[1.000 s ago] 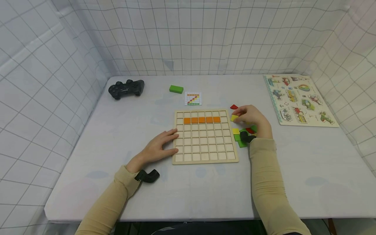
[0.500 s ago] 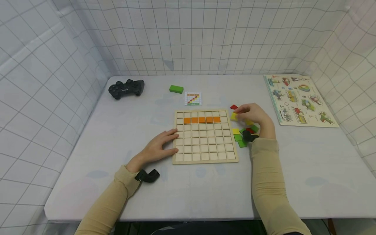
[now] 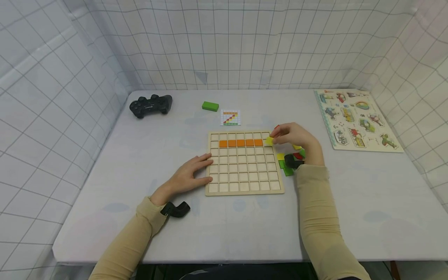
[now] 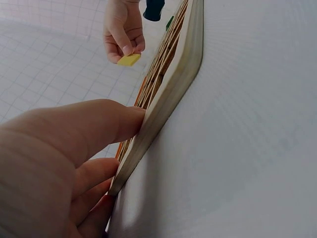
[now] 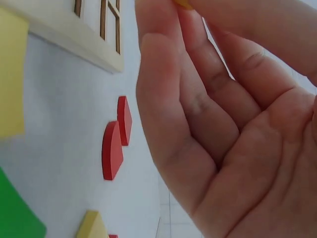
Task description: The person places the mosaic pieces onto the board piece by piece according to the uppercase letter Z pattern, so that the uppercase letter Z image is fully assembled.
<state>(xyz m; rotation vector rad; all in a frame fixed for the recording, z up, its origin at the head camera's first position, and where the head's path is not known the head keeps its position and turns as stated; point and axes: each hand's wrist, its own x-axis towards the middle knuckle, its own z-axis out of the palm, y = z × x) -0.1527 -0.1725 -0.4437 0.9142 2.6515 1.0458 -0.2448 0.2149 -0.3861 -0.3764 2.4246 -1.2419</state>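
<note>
- We see the right hand (image 3: 295,137) pinching a yellow piece (image 3: 268,141) by the board's right edge.
- The left hand (image 3: 187,175) isn't gripping; its spread fingers touch the board (image 3: 233,168) along its left edge.
- Left of the right hand, five orange squares (image 3: 240,143) sit in a row. We think that row is done, going by the picture card (image 3: 230,118).
- We think lots is left: green pieces (image 3: 288,172) and red pieces (image 5: 113,150) lie off the board, near the right hand.
- We have open tabletop (image 3: 227,229) left of the left hand, but loose pieces crowd the right hand.
</note>
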